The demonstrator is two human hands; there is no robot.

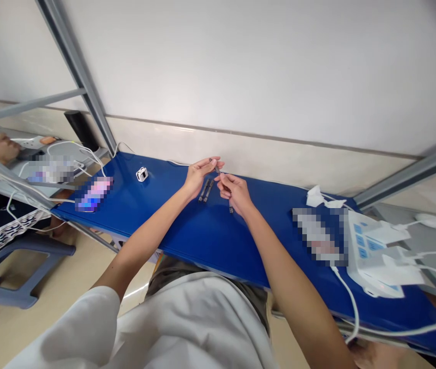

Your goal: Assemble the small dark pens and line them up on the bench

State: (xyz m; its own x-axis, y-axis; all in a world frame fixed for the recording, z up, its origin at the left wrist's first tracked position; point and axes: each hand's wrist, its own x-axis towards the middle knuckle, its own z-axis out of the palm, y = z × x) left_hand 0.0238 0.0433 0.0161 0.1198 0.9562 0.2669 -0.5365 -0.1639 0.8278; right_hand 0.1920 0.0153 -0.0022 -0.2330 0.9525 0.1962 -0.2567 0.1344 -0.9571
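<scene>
A small dark stick-like piece (215, 167) is held between my two hands above the blue table (198, 241). My left hand (199, 177) pinches its upper end between thumb and fingers. The fingers of my right hand (234, 190) are closed at its lower end. Two similar dark pieces (208, 191) lie side by side on the table, just below and between my hands. Another dark piece (231, 209) shows partly from under my right hand.
A small white device (142, 175) and a blurred phone (94, 195) lie on the left. At the right are crumpled tissue (315, 196), another blurred phone (318, 236), and a white power strip (372, 256) with cables. A person's hand (2, 148) is at the far left.
</scene>
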